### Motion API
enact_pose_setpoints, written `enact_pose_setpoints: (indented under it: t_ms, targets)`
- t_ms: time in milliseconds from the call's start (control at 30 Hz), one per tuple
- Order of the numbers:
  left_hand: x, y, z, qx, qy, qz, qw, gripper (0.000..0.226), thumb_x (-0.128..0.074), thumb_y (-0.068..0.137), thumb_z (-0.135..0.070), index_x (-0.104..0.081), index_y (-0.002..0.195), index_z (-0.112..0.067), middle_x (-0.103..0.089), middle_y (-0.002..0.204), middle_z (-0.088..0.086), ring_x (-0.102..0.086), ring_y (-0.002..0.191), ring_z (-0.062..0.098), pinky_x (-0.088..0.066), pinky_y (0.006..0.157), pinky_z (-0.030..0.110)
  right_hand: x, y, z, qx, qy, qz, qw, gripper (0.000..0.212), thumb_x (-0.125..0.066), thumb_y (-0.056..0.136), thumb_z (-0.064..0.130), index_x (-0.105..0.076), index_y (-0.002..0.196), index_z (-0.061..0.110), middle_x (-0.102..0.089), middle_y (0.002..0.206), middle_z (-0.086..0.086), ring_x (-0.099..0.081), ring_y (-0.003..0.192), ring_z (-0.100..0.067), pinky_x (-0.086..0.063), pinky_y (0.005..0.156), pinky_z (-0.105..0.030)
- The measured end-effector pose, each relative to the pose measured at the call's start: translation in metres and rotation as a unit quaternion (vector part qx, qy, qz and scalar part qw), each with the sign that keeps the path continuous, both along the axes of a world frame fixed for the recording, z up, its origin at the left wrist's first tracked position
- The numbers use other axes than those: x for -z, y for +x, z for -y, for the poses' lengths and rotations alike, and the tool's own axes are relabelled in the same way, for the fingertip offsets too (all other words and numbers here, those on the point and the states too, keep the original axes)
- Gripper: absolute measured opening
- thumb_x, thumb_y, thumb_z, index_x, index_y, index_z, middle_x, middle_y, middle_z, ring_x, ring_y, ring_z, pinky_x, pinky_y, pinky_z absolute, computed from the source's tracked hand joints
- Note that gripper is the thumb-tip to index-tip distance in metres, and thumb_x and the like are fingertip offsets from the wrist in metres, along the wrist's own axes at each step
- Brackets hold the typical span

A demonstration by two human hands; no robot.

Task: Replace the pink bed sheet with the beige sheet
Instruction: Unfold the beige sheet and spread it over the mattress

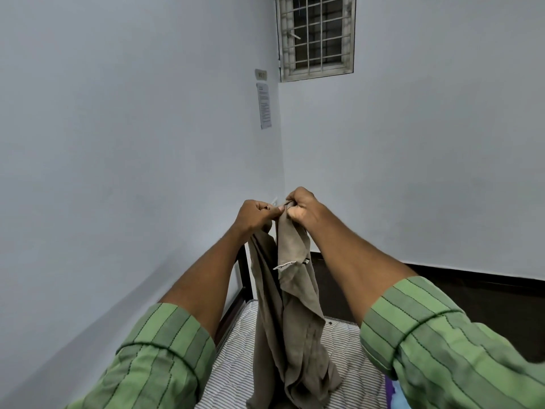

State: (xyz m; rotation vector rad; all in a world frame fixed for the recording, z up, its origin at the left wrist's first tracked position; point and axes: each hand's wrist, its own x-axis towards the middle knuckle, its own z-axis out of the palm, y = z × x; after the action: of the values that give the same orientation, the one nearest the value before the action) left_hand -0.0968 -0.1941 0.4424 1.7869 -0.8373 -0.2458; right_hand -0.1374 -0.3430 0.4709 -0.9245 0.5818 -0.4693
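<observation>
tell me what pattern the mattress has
Thin dark and white stripes on the mattress, seen in the head view.

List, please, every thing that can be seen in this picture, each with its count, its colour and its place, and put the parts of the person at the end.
beige sheet: one, beige, held up and hanging down over the mattress.
mattress: one, white with grey stripes, bare, at the bottom centre.
bed frame: one, dark, along the wall beside the mattress.
window: one, with a white grille, high on the right wall.
paper notice: one, white, on the left wall near the corner.
small plate: one, grey, just above the notice.
sleeves: two, green striped, at the bottom.
left hand: one, pinches the top edge of the sheet.
right hand: one, grips the same edge.
</observation>
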Motion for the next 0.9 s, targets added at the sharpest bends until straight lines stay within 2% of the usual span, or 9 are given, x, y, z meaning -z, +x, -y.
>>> enact_pose_setpoints:
  t_ms: [67, 167, 267, 333, 500, 600, 700, 800, 900]
  targets:
    - [-0.003, -0.001, 0.0, -0.003, -0.01, -0.033, 0.999, 0.048, -0.073, 0.091, -0.033, -0.06, 0.072, 0.009, -0.057, 0.07, 0.024, -0.046, 0.062, 0.022, -0.038, 0.055, 0.027, -0.003, 0.0, -0.004, -0.004, 0.03, 0.034, 0.999, 0.022, -0.037, 0.091, -0.014, -0.05, 0.078, 0.0, -0.048, 0.084, -0.014, -0.047, 0.067, -0.021, -0.047, 0.047, -0.023]
    - [-0.007, 0.003, 0.002, -0.053, -0.024, -0.08, 0.995, 0.021, -0.065, 0.091, -0.017, -0.072, 0.087, 0.001, -0.063, 0.081, 0.015, -0.058, 0.077, 0.023, -0.047, 0.066, 0.031, -0.001, -0.004, -0.009, -0.091, 0.101, 0.091, 0.987, 0.015, -0.046, 0.097, -0.002, -0.05, 0.084, 0.004, -0.052, 0.075, -0.012, -0.052, 0.064, -0.019, -0.052, 0.064, -0.028]
    - [-0.008, 0.005, -0.002, -0.118, -0.043, -0.155, 0.98, 0.022, -0.06, 0.098, -0.016, -0.071, 0.084, -0.001, -0.07, 0.079, 0.01, -0.066, 0.067, 0.021, -0.052, 0.06, 0.026, 0.014, -0.011, -0.001, -0.182, -0.113, -0.031, 0.976, 0.021, -0.053, 0.101, 0.016, -0.056, 0.114, 0.0, -0.064, 0.097, -0.021, -0.067, 0.082, -0.03, -0.061, 0.073, -0.04]
    - [-0.006, 0.007, -0.006, -0.158, -0.068, -0.192, 0.966, 0.022, -0.06, 0.098, -0.014, -0.065, 0.078, -0.007, -0.066, 0.073, 0.007, -0.062, 0.06, 0.019, -0.048, 0.053, 0.026, 0.027, -0.018, 0.002, -0.203, -0.275, -0.128, 0.931, 0.036, -0.058, 0.1, 0.032, -0.056, 0.123, 0.004, -0.066, 0.098, -0.015, -0.066, 0.078, -0.026, -0.057, 0.069, -0.035]
    - [0.0, 0.018, -0.017, -0.208, -0.1, -0.239, 0.943, 0.015, -0.071, 0.089, -0.015, -0.065, 0.076, -0.008, -0.066, 0.077, 0.009, -0.059, 0.063, 0.021, -0.047, 0.061, 0.03, 0.044, -0.024, -0.014, -0.351, -0.294, -0.171, 0.872, 0.041, -0.071, 0.092, 0.043, -0.063, 0.117, 0.013, -0.067, 0.092, -0.005, -0.064, 0.083, -0.02, -0.055, 0.074, -0.035]
    - [0.007, 0.024, -0.021, -0.205, -0.075, -0.242, 0.945, 0.015, -0.076, 0.084, -0.017, -0.071, 0.083, -0.003, -0.07, 0.079, 0.011, -0.064, 0.067, 0.024, -0.051, 0.067, 0.032, 0.05, -0.012, -0.021, -0.354, -0.196, -0.124, 0.906, 0.029, -0.064, 0.097, 0.019, -0.061, 0.122, 0.004, -0.072, 0.098, -0.012, -0.069, 0.088, -0.024, -0.057, 0.091, -0.041]
    - [0.02, 0.029, -0.026, -0.217, -0.03, -0.16, 0.963, 0.026, -0.07, 0.093, -0.031, -0.07, 0.081, -0.008, -0.069, 0.077, 0.004, -0.063, 0.071, 0.02, -0.049, 0.07, 0.031, 0.048, -0.004, -0.026, -0.301, -0.1, -0.034, 0.948, 0.021, -0.054, 0.101, 0.011, -0.064, 0.118, 0.003, -0.071, 0.105, -0.017, -0.068, 0.095, -0.029, -0.049, 0.105, -0.048]
    - [0.032, 0.029, -0.037, -0.205, -0.014, -0.046, 0.978, 0.031, -0.077, 0.085, -0.046, -0.063, 0.082, -0.018, -0.063, 0.079, -0.008, -0.059, 0.075, 0.013, -0.048, 0.073, 0.029, 0.045, 0.001, -0.03, -0.221, -0.072, -0.005, 0.973, 0.027, -0.048, 0.102, 0.007, -0.063, 0.122, -0.002, -0.07, 0.118, -0.023, -0.068, 0.099, -0.033, -0.053, 0.099, -0.051]
    - [0.036, 0.027, -0.046, -0.097, -0.014, 0.018, 0.995, 0.043, -0.083, 0.079, -0.049, -0.072, 0.089, -0.009, -0.072, 0.084, 0.0, -0.066, 0.077, 0.013, -0.052, 0.078, 0.033, 0.047, 0.003, -0.035, -0.176, -0.061, -0.007, 0.982, 0.022, -0.047, 0.104, 0.006, -0.06, 0.118, -0.004, -0.069, 0.117, -0.027, -0.069, 0.097, -0.036, -0.056, 0.092, -0.055]
